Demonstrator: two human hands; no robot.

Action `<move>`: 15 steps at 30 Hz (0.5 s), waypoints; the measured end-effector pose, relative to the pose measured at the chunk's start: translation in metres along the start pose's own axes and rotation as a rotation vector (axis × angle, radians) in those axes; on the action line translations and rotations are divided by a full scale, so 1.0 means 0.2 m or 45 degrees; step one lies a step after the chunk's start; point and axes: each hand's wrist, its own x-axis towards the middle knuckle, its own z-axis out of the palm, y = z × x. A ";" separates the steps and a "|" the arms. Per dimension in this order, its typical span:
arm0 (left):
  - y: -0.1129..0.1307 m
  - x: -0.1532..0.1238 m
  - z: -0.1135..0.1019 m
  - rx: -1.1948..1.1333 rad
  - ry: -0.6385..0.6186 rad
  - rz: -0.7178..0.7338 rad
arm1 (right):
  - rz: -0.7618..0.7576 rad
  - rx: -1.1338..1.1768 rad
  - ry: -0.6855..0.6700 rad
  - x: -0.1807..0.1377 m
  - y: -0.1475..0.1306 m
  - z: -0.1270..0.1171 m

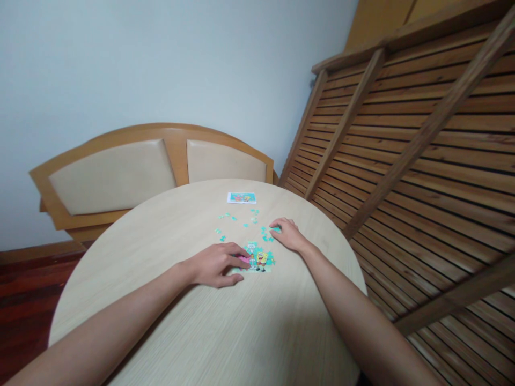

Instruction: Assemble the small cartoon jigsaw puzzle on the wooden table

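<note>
A partly joined jigsaw puzzle (262,261) with cartoon figures on a teal background lies flat on the round table. My left hand (219,264) rests on its left side, fingers stretched out and thumb apart, covering part of a pink figure. To the upper right of the puzzle, my right hand (288,235) has its thumb and fingertips curled around a small teal puzzle piece (276,229). Several loose teal pieces (264,234) lie just left of those fingertips.
More loose pieces (222,238) are scattered beyond the puzzle. A picture card (242,198) lies farther back on the pale wooden table (161,230). Behind stands a padded headboard (112,171); a slatted wooden frame (422,145) leans along the right side.
</note>
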 end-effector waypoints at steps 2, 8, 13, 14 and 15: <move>0.01 0.00 0.00 -0.014 0.017 0.022 | 0.006 0.009 0.000 0.00 0.01 0.00; 0.03 0.01 0.00 -0.012 0.005 0.060 | 0.001 0.045 0.004 0.01 0.02 0.01; 0.03 0.01 0.00 -0.010 0.004 0.062 | -0.021 0.041 -0.021 0.00 0.00 -0.01; 0.03 0.01 0.00 -0.014 0.008 0.062 | -0.012 0.038 -0.032 0.00 -0.01 -0.02; 0.03 0.01 0.01 -0.018 0.009 0.062 | -0.005 0.038 -0.042 -0.01 -0.02 -0.03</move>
